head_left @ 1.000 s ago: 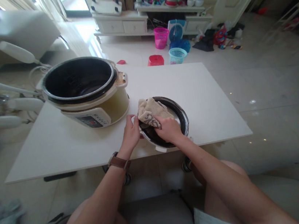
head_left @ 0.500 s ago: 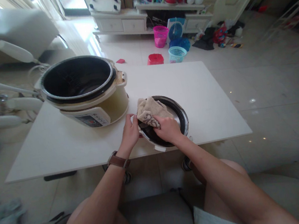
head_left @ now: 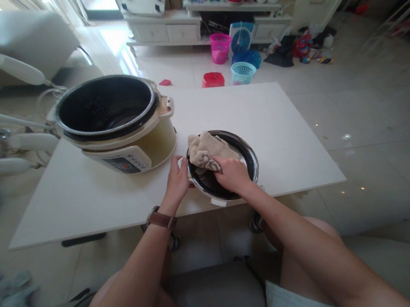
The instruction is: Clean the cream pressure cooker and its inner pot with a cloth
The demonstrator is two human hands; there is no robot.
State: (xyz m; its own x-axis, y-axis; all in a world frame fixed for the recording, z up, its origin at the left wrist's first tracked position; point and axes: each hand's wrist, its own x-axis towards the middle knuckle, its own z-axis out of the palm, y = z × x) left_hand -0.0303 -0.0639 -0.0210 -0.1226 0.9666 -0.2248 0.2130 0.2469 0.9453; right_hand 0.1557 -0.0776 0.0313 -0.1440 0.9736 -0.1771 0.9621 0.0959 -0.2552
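No writing can be read. The white control panel (head_left: pixel 125 162) on the front of the cream round electric cooker (head_left: pixel 153 145), at about ten o'clock from the left hand (head_left: pixel 177 180), carries small dark and red marks, perhaps button labels, too blurred to make out.

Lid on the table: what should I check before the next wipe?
1. Left hand steadying the left edge of the lid: ok.
2. Right hand gripping the cloth, pressed on the lid: ok.
3. Lid away from the near edge of the table: not ok, it sits right at it.
4. Lid apart from the cooker: ok, narrow gap.
5. Lid's dark surface clean: cannot tell.
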